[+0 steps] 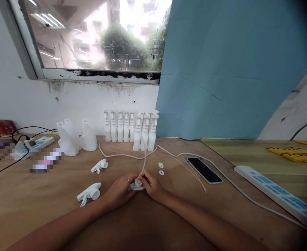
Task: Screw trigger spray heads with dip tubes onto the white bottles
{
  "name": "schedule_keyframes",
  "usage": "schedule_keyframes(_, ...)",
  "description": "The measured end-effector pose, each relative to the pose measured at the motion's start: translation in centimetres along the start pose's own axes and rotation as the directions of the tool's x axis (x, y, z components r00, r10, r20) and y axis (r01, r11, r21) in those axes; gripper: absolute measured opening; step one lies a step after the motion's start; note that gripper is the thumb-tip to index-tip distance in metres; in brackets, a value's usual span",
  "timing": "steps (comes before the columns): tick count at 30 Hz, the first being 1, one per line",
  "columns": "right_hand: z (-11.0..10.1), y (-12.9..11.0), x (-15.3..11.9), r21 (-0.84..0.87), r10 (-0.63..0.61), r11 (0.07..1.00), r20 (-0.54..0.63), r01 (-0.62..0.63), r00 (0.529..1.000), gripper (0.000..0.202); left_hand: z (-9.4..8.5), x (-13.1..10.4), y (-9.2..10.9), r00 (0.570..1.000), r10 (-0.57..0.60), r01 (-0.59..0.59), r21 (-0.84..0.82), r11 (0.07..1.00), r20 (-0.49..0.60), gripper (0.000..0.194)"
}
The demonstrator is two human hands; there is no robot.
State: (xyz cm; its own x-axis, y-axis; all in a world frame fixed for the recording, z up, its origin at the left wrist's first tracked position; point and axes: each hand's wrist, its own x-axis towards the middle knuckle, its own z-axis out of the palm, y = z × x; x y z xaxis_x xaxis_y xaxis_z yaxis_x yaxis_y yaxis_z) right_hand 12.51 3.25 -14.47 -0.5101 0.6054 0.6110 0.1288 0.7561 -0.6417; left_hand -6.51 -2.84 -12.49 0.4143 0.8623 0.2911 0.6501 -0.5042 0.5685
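Observation:
My left hand [120, 190] is closed around a white trigger spray head [137, 184], close to my body at the middle of the table. A thin translucent dip tube [144, 161] rises from the spray head, leaning slightly. My right hand [153, 187] pinches at the tube's lower end, where it meets the head; the fingers partly cover that joint. Left of my hands lie two more spray heads, one nearer [92, 192] and one farther [100, 166]. Beyond my right hand are two small white washers [161, 172]. Loose dip tubes [195, 172] lie farther right.
White bottles with spray heads [144, 136] stand in rows by the wall. Several headless bottles [89, 137] are left of them. A phone [204, 170], a white cable [229, 179] and a power strip [274, 191] lie right. Another power strip [42, 142] is far left.

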Motion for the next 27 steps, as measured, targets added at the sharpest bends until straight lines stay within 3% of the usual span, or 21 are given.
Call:
schedule_keyframes(6,0.14,-0.49,0.09,-0.054,-0.013,0.998,-0.019,0.012,1.0,0.022,0.1,-0.03,-0.06,1.0,0.017,-0.017,-0.007,1.0,-0.013,0.047)
schedule_keyframes(18,0.08,0.11,0.19,-0.059,-0.033,0.998,-0.027,0.031,0.999,0.019,0.26,-0.03,-0.18,0.999,0.042,-0.044,-0.042,0.998,-0.032,0.036)
schedule_keyframes(27,0.07,-0.08,0.05,-0.097,-0.064,0.993,-0.018,0.062,0.998,0.016,0.13,-0.41,-0.18,0.995,0.088,-0.088,-0.013,0.996,-0.041,0.046)
